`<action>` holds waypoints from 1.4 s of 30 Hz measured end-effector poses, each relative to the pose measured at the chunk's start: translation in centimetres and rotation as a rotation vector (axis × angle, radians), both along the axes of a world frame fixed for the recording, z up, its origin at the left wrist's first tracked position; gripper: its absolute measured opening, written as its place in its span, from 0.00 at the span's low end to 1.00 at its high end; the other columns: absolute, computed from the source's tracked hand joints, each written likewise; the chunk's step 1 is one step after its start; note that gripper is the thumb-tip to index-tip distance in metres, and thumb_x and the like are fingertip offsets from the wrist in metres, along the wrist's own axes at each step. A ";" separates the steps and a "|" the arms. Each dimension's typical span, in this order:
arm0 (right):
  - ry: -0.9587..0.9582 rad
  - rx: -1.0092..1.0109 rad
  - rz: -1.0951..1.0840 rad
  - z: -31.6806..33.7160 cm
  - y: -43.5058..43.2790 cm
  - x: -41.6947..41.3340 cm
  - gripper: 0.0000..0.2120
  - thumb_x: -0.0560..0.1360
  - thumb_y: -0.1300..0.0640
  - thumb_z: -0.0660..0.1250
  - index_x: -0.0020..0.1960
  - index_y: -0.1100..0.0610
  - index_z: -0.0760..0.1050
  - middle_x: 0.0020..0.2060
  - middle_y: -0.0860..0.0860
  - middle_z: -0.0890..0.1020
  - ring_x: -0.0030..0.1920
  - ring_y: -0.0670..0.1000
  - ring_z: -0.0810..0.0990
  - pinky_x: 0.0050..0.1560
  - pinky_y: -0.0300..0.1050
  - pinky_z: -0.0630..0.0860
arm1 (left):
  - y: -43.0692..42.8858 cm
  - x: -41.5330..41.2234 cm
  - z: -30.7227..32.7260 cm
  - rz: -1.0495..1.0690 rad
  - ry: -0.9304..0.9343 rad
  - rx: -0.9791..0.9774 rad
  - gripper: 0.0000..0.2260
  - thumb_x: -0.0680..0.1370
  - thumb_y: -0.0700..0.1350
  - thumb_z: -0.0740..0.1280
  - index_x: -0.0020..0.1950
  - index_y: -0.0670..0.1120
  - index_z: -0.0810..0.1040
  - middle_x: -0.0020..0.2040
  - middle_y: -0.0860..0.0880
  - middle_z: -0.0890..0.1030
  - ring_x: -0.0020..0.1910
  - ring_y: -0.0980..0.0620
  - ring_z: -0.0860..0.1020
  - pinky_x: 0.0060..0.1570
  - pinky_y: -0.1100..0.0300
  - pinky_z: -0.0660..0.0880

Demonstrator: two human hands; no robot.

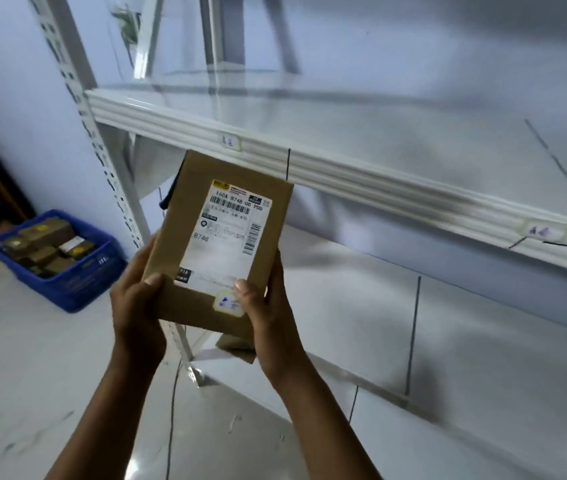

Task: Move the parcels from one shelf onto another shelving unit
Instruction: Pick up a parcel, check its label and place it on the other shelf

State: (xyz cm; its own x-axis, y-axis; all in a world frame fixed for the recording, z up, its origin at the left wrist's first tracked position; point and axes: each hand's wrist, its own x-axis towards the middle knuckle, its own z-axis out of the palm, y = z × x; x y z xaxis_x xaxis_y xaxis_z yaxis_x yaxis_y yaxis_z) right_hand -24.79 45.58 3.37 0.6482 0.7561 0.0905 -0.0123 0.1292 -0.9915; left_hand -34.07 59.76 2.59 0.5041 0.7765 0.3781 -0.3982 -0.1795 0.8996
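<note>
I hold a flat brown cardboard parcel point(185, 209) with a white shipping label reading B748 and a small handwritten sticker near its bottom edge. My left hand point(136, 313) grips its lower left corner, thumb on the front. My right hand point(268, 317) grips the lower right corner, thumb on the label. The parcel is upright in front of the white metal shelving unit point(361, 188), just below the front edge of its upper board. A lower shelf board point(361, 306) lies behind and to the right of the parcel.
A blue plastic crate point(78, 278) with several brown parcels stands on the pale floor at the left, against the wall. The shelf's perforated upright point(102, 150) runs beside the parcel. Small tags point(230, 142) mark the shelf edge. A thin cable point(171, 410) hangs down.
</note>
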 end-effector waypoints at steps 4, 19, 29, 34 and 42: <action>-0.116 0.103 0.056 2.8 1.5 -2.3 0.37 0.80 0.46 0.64 0.83 0.35 0.50 0.78 0.42 0.68 0.75 0.45 0.73 0.70 0.52 0.78 | 1.6 -1.8 1.9 0.152 -0.155 -0.105 0.19 0.75 0.45 0.55 0.50 0.54 0.86 0.49 0.58 0.80 0.50 0.60 0.77 0.53 0.66 0.79; -0.324 0.146 -0.303 19.5 10.5 10.8 0.26 0.76 0.40 0.58 0.71 0.50 0.72 0.65 0.51 0.84 0.60 0.50 0.85 0.61 0.49 0.82 | 12.0 12.3 17.6 -0.240 -0.039 0.153 0.12 0.77 0.53 0.62 0.46 0.48 0.81 0.35 0.56 0.84 0.35 0.59 0.81 0.38 0.66 0.75; -0.077 0.061 -0.448 20.2 13.0 10.8 0.24 0.85 0.39 0.49 0.60 0.48 0.81 0.40 0.47 0.89 0.39 0.46 0.89 0.41 0.40 0.83 | 15.1 13.4 19.9 -0.336 0.281 0.191 0.28 0.69 0.75 0.56 0.47 0.54 0.80 0.53 0.46 0.85 0.56 0.44 0.83 0.69 0.41 0.74; -0.030 0.007 -0.486 20.5 13.2 11.7 0.25 0.83 0.37 0.50 0.50 0.49 0.82 0.42 0.52 0.89 0.41 0.52 0.88 0.46 0.45 0.83 | 15.4 13.2 20.5 -0.390 0.383 0.231 0.32 0.67 0.79 0.56 0.50 0.56 0.84 0.59 0.49 0.85 0.61 0.48 0.81 0.74 0.45 0.70; 0.001 0.005 -0.480 19.9 13.3 12.7 0.26 0.82 0.35 0.49 0.47 0.46 0.82 0.35 0.48 0.89 0.35 0.47 0.88 0.45 0.45 0.81 | 16.0 13.2 20.7 -0.435 0.389 0.237 0.40 0.67 0.80 0.57 0.63 0.54 0.84 0.63 0.49 0.85 0.63 0.48 0.82 0.74 0.45 0.70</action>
State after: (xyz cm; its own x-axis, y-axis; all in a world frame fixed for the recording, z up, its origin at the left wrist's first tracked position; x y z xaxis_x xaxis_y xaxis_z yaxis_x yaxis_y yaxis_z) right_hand -12.04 58.89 23.27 0.9241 0.3709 0.0921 0.0485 0.1253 -0.9909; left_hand -20.85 75.72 23.32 0.8902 0.3870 0.2405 -0.1314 -0.2872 0.9488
